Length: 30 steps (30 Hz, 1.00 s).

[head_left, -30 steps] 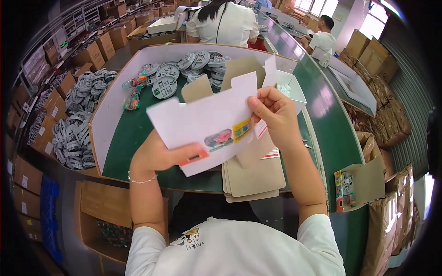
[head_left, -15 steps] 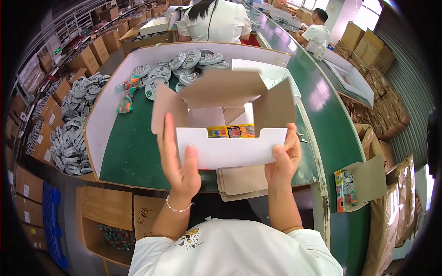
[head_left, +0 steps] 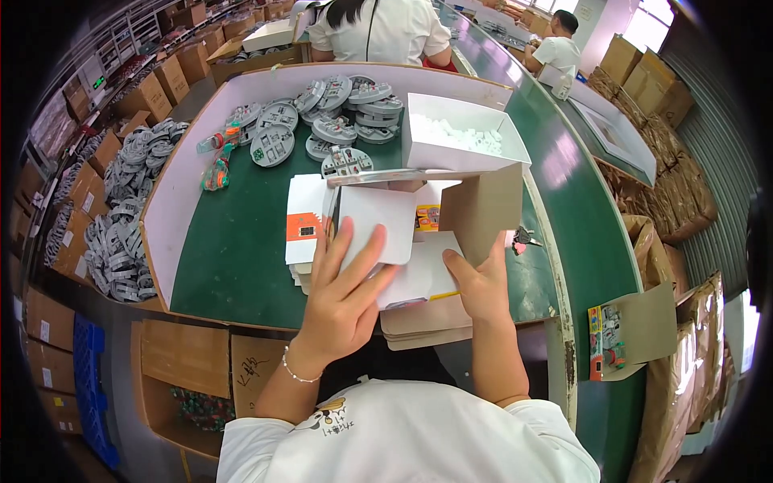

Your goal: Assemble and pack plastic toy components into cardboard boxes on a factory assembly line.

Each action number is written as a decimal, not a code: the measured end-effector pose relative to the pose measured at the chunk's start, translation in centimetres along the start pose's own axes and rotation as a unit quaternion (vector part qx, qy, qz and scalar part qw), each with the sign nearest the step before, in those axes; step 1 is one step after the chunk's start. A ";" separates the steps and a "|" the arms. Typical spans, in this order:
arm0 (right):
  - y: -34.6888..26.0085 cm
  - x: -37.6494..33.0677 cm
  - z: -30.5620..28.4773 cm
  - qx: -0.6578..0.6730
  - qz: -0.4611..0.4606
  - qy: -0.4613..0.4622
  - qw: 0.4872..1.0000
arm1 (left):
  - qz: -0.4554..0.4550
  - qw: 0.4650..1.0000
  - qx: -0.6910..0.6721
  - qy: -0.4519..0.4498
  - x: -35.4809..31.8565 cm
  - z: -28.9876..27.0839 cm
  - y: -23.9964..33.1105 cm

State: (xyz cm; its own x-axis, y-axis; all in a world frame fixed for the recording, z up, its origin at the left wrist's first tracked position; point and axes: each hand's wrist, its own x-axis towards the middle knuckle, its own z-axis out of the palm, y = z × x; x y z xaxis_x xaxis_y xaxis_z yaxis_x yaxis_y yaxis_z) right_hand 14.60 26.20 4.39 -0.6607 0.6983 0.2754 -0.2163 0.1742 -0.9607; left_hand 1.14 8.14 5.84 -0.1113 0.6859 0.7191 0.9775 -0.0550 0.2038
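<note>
Over the near part of the green workbench [head_left: 241, 266] I hold a partly folded cardboard box [head_left: 431, 278], white outside and brown inside. My left hand [head_left: 334, 306] is on its left side, fingers stretched across a white side flap and its thumb hidden. My right hand [head_left: 485, 286] grips the right front corner, thumb on the white front panel. A yellow printed patch shows through the opening. Behind my left fingers lies a stack of flat white cartons [head_left: 303, 241] with an orange label; brown flat cardboard [head_left: 427, 324] lies below the box.
Round grey plastic units [head_left: 274, 145] pile up at the back, beside clear packets [head_left: 217, 169]. A white tray [head_left: 451, 153] holds small white parts. Keys [head_left: 523, 239] lie at right. An open printed carton [head_left: 636, 334] stands farther right. Another person [head_left: 374, 32] sits beyond the bench.
The box has tilted and its front panel has come down. My left hand has moved from the outer left side onto a white flap, now folded inward. The flat cartons and tray show more.
</note>
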 end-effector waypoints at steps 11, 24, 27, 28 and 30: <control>-0.7 1.4 -0.5 -0.209 -0.160 -0.095 0.960 | -0.145 0.985 -0.071 -0.067 1.3 -1.7 -0.6; 1.0 6.7 -1.9 0.181 0.029 -0.160 0.970 | -0.079 0.989 -0.112 -0.060 3.9 -2.3 -6.6; 1.1 6.8 -2.1 0.113 0.019 -0.204 0.972 | -0.100 0.983 -0.152 -0.010 4.2 -1.4 -7.3; 0.9 6.8 -2.0 0.066 0.010 -0.214 0.975 | -0.122 0.971 -0.202 -0.033 4.4 -1.2 -7.6; 0.9 6.8 -2.0 0.019 0.002 -0.223 0.975 | -0.144 0.956 -0.251 -0.055 4.6 -1.2 -7.8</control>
State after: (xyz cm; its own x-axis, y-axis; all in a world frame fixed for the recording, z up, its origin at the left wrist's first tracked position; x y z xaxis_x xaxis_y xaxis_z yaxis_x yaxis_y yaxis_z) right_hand 11.32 32.47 5.38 -0.9064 0.3258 0.2687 -0.2345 0.1408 -0.9619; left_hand -7.18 10.92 8.35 -0.3172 0.7952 0.5167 0.6968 -0.1741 0.6958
